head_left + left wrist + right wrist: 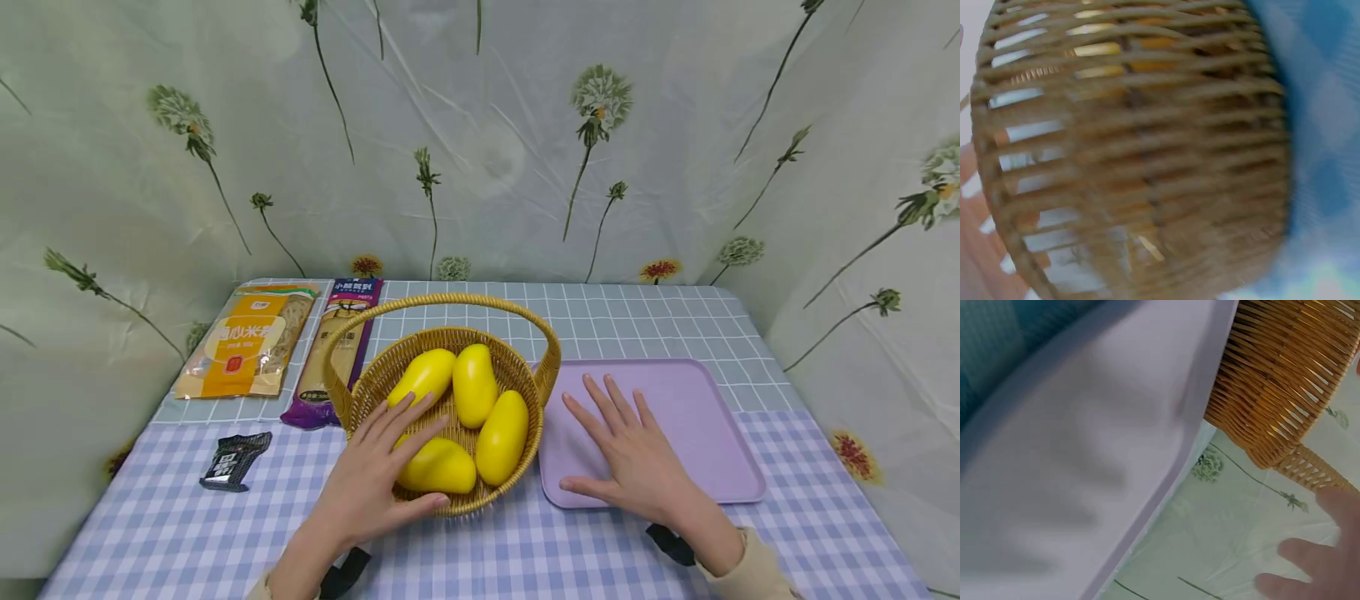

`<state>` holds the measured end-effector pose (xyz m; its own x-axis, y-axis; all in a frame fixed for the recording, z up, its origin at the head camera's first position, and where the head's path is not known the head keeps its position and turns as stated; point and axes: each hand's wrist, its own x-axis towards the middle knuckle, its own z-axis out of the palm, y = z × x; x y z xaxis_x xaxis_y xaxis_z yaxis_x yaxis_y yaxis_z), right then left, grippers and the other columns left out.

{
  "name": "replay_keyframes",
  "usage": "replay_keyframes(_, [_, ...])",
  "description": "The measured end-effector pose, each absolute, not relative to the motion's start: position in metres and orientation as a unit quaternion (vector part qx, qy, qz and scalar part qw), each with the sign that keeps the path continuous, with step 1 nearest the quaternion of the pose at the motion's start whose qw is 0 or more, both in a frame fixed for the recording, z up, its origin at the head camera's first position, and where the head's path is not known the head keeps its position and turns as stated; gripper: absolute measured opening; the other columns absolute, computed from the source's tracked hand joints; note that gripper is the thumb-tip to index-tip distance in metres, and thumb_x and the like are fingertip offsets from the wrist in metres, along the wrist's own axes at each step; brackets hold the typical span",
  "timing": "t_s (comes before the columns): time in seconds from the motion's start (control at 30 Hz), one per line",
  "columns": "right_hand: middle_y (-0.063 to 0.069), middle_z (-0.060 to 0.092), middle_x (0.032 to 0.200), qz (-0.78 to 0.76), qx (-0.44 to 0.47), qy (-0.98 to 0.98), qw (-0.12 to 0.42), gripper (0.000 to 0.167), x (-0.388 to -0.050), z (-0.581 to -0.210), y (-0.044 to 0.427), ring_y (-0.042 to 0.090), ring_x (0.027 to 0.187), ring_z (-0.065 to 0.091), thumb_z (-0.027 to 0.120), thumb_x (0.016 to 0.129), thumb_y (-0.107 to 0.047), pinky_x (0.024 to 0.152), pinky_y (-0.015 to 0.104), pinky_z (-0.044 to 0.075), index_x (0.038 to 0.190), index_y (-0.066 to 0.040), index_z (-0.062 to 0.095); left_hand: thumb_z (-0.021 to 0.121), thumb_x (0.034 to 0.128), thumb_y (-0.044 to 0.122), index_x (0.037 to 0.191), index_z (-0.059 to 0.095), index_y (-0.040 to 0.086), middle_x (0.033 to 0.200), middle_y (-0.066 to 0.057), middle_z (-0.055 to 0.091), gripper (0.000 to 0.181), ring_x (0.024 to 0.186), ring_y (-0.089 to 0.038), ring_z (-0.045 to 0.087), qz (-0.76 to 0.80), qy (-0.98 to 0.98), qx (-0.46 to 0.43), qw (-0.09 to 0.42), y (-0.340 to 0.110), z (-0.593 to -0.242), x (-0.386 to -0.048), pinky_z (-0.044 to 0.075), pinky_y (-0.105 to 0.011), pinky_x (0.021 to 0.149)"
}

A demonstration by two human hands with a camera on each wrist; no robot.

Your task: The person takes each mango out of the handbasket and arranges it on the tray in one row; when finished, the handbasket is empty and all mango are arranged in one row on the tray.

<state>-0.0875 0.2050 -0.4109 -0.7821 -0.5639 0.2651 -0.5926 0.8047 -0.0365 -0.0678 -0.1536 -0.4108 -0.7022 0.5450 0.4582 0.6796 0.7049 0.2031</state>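
Note:
A wicker basket [536, 400] with a tall arched handle stands mid-table, with several yellow mangoes [474, 387] inside. Spread over its front left side is my left hand [378, 475], fingers straight and holding nothing; part of one mango is hidden behind it. My right hand [626, 454] hovers with fingers splayed above a flat purple tray [697, 417], also holding nothing. In the left wrist view the basket's woven wall [1147, 144] fills most of the picture, blurred. The right wrist view has the tray [1085, 487], the basket [1279, 375] and some fingertips [1297, 556].
At the back left lie an orange-labelled food bag [247, 342] and a purple pasta packet [337, 350]. A small black wrapped packet [235, 461] lies left of the basket on the checked tablecloth [150, 533]. A flower-printed curtain [495, 167] hangs behind the table.

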Motion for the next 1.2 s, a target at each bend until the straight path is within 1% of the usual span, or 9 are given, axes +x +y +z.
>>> replay_keyframes(0.07, [0.014, 0.024, 0.153, 0.084, 0.316, -0.932, 0.157, 0.089, -0.088, -0.411, 0.204, 0.037, 0.138, 0.021, 0.048, 0.080, -0.075, 0.105, 0.063, 0.020, 0.148, -0.020, 0.032, 0.062, 0.0807, 0.063, 0.139, 0.049, 0.021, 0.147, -0.005, 0.038, 0.073, 0.132, -0.030, 0.035, -0.210, -0.893, -0.337, 0.211, -0.161, -0.413, -0.064, 0.017, -0.044, 0.113])
replay_keyframes(0.13, [0.015, 0.036, 0.146, 0.119, 0.330, -0.915, 0.201, 0.079, -0.089, -0.411, 0.203, 0.036, 0.133, 0.032, 0.048, 0.084, -0.070, 0.102, 0.059, 0.028, 0.141, -0.016, 0.045, 0.060, 0.0827, 0.062, 0.132, 0.056, 0.017, 0.139, -0.005, 0.047, 0.067, 0.126, -0.029, 0.042, -0.233, -0.884, -0.329, 0.236, -0.169, -0.416, -0.061, 0.023, -0.040, 0.111])
replay_keyframes(0.27, [0.012, 0.056, 0.127, 0.183, 0.361, -0.867, 0.290, 0.057, -0.092, -0.410, 0.198, 0.032, 0.112, 0.054, 0.051, 0.091, -0.055, 0.089, 0.050, 0.044, 0.123, -0.009, 0.062, 0.062, 0.0843, 0.057, 0.119, 0.065, 0.013, 0.124, -0.003, 0.058, 0.056, 0.111, -0.025, 0.052, -0.273, -0.867, -0.307, 0.281, -0.182, -0.423, -0.057, 0.032, -0.032, 0.101])
replay_keyframes(0.37, [0.010, 0.063, 0.115, 0.218, 0.380, -0.833, 0.339, 0.045, -0.095, -0.408, 0.191, 0.028, 0.097, 0.060, 0.055, 0.093, -0.045, 0.077, 0.045, 0.049, 0.114, -0.007, 0.067, 0.064, 0.0840, 0.054, 0.110, 0.068, 0.011, 0.113, -0.002, 0.062, 0.051, 0.101, -0.023, 0.056, -0.295, -0.853, -0.296, 0.312, -0.191, -0.429, -0.058, 0.035, -0.028, 0.096])
replay_keyframes(0.5, [0.009, 0.066, 0.105, 0.257, 0.403, -0.796, 0.372, 0.036, -0.097, -0.405, 0.182, 0.026, 0.086, 0.063, 0.059, 0.092, -0.037, 0.070, 0.040, 0.051, 0.106, -0.006, 0.070, 0.069, 0.0816, 0.051, 0.099, 0.070, 0.009, 0.101, -0.003, 0.065, 0.046, 0.093, -0.023, 0.057, -0.315, -0.834, -0.301, 0.339, -0.201, -0.437, -0.061, 0.035, -0.025, 0.097])
replay_keyframes(0.67, [0.008, 0.067, 0.098, 0.298, 0.428, -0.766, 0.376, 0.029, -0.097, -0.401, 0.171, 0.025, 0.082, 0.063, 0.061, 0.092, -0.031, 0.069, 0.036, 0.052, 0.101, -0.005, 0.071, 0.074, 0.0793, 0.046, 0.091, 0.071, 0.009, 0.096, -0.005, 0.066, 0.040, 0.090, -0.024, 0.058, -0.329, -0.814, -0.322, 0.353, -0.209, -0.442, -0.065, 0.038, -0.025, 0.098])
replay_keyframes(0.93, [0.005, 0.067, 0.093, 0.337, 0.459, -0.747, 0.344, 0.023, -0.100, -0.387, 0.148, 0.020, 0.082, 0.064, 0.061, 0.093, -0.027, 0.070, 0.034, 0.054, 0.097, -0.006, 0.070, 0.079, 0.0742, 0.043, 0.085, 0.070, 0.007, 0.094, -0.004, 0.066, 0.038, 0.090, -0.029, 0.059, -0.362, -0.791, -0.355, 0.342, -0.216, -0.444, -0.068, 0.040, -0.026, 0.098])
replay_keyframes(1.03, [0.003, 0.067, 0.094, 0.339, 0.470, -0.749, 0.322, 0.024, -0.102, -0.381, 0.138, 0.017, 0.082, 0.063, 0.061, 0.093, -0.028, 0.070, 0.032, 0.055, 0.098, -0.006, 0.070, 0.079, 0.0743, 0.041, 0.084, 0.070, 0.006, 0.092, -0.005, 0.066, 0.038, 0.091, -0.030, 0.058, -0.379, -0.782, -0.359, 0.340, -0.215, -0.441, -0.067, 0.040, -0.027, 0.098])
replay_keyframes(1.2, [-0.002, 0.065, 0.096, 0.328, 0.476, -0.773, 0.262, 0.025, -0.105, -0.374, 0.122, 0.012, 0.087, 0.062, 0.059, 0.094, -0.032, 0.074, 0.028, 0.054, 0.101, -0.010, 0.068, 0.078, 0.0773, 0.037, 0.079, 0.068, 0.003, 0.086, -0.006, 0.064, 0.035, 0.088, -0.030, 0.056, -0.417, -0.766, -0.357, 0.335, -0.206, -0.427, -0.064, 0.040, -0.027, 0.097])
